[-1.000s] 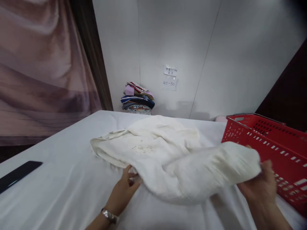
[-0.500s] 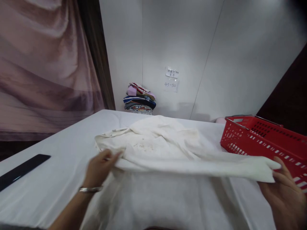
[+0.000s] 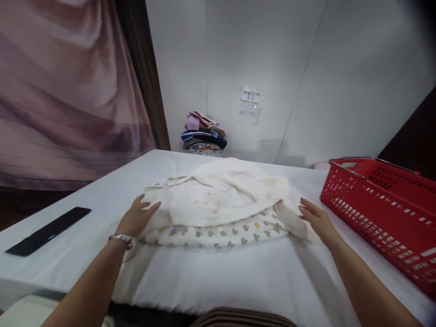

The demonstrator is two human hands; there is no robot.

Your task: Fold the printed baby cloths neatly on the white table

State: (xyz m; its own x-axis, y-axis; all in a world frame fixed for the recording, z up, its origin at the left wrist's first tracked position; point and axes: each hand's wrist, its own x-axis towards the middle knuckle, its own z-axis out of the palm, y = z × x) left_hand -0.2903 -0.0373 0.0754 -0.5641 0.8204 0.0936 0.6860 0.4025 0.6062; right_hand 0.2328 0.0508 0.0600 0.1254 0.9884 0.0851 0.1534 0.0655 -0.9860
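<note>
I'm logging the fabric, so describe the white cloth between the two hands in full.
The soft, off-white cloth lies rumpled and layered on the white-covered table. Its plain upper layer has shallow creases and a small patch of tan marks; below its near edge shows a band printed with small grey motifs, a few yellow or green. A plain flap spreads at the right. The spread left hand is at its left edge, the open right hand near that flap; contact is unclear.

Both hands (image 3: 226, 218) now off the white garment's edge, its grey-and-yellow patterned side (image 3: 221, 234) newly showing along the front.
</note>
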